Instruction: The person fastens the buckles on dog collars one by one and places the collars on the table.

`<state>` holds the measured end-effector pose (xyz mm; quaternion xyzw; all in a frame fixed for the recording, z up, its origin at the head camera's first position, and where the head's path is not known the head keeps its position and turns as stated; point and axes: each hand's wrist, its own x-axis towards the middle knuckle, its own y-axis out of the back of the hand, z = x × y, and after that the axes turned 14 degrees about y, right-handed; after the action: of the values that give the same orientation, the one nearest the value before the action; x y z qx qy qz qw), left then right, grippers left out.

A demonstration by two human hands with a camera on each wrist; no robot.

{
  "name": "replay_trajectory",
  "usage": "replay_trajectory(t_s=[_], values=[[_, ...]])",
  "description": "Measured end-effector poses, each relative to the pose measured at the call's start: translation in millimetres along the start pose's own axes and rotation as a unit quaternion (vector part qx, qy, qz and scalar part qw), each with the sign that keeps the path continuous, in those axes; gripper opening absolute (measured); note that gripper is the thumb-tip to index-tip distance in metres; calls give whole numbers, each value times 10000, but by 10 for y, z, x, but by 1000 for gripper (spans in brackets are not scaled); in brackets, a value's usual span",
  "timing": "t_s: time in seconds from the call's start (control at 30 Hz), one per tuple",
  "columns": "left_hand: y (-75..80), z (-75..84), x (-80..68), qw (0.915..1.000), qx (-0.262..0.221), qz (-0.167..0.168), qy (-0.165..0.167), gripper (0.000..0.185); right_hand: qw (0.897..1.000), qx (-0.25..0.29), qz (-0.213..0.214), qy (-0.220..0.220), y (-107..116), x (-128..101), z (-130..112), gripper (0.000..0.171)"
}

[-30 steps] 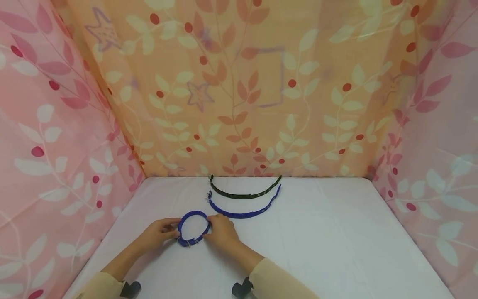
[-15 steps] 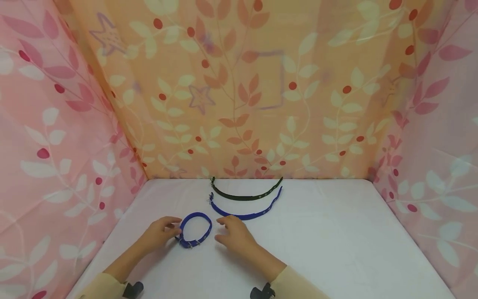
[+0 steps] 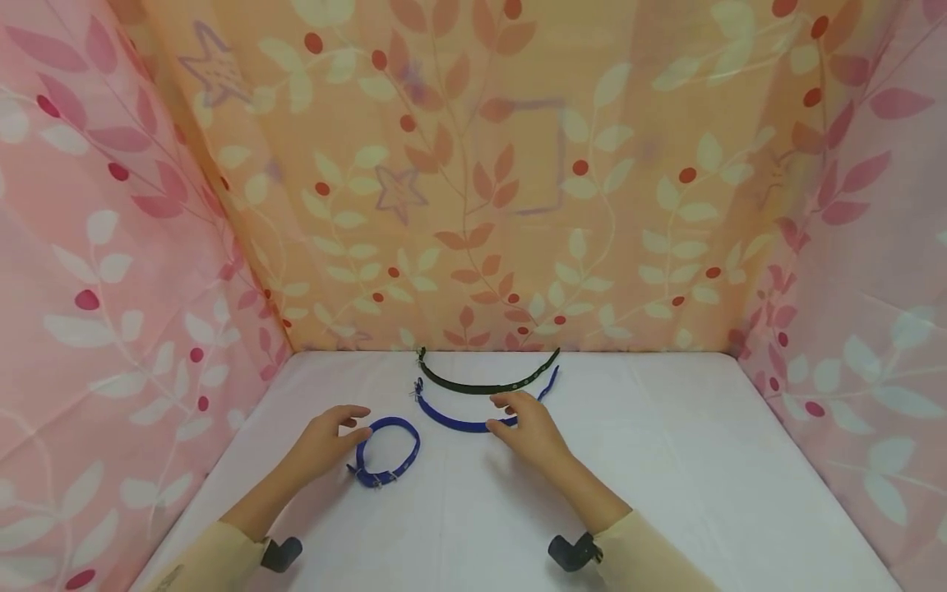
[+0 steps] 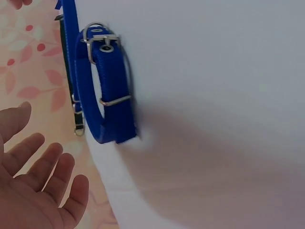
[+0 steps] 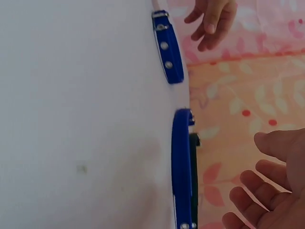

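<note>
A blue buckled collar (image 3: 381, 478) stands on edge as a closed loop on the white table; its metal buckle and eyelets show in the wrist views. My left hand (image 3: 325, 440) hovers at its upper left, fingers loose and holding nothing; the left wrist view shows a gap between fingertips and collar (image 4: 116, 83). Farther back, a second blue collar (image 3: 459, 425) lies unfastened in a curve. My right hand (image 3: 534, 427) is over its right part, hiding some of it, with fingers spread and nothing held. Behind that curves a dark green collar (image 3: 473, 389), also unfastened.
Patterned cloth walls enclose the white table (image 3: 666, 493) at the back and both sides; the orange back wall (image 3: 629, 247) rises right behind the green collar. Black wrist mounts (image 3: 281, 554) sit at both sleeves.
My right hand let go of the buckled collar and moved right and back, to the unfastened blue one. My left hand released the buckled collar and rose slightly. The collars stayed put.
</note>
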<state>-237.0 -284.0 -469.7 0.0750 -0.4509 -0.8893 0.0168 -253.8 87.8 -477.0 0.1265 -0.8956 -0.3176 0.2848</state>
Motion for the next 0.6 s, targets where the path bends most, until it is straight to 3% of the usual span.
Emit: replay_trajectory(t_s=[0.33, 0.6], values=[[-60, 218, 147, 9995, -154, 138, -251, 50, 9987, -182, 470, -119, 325, -32, 197, 41], [-138, 410, 294, 9990, -282, 135, -317, 51, 9972, -262, 607, -335, 560, -18, 433, 44]])
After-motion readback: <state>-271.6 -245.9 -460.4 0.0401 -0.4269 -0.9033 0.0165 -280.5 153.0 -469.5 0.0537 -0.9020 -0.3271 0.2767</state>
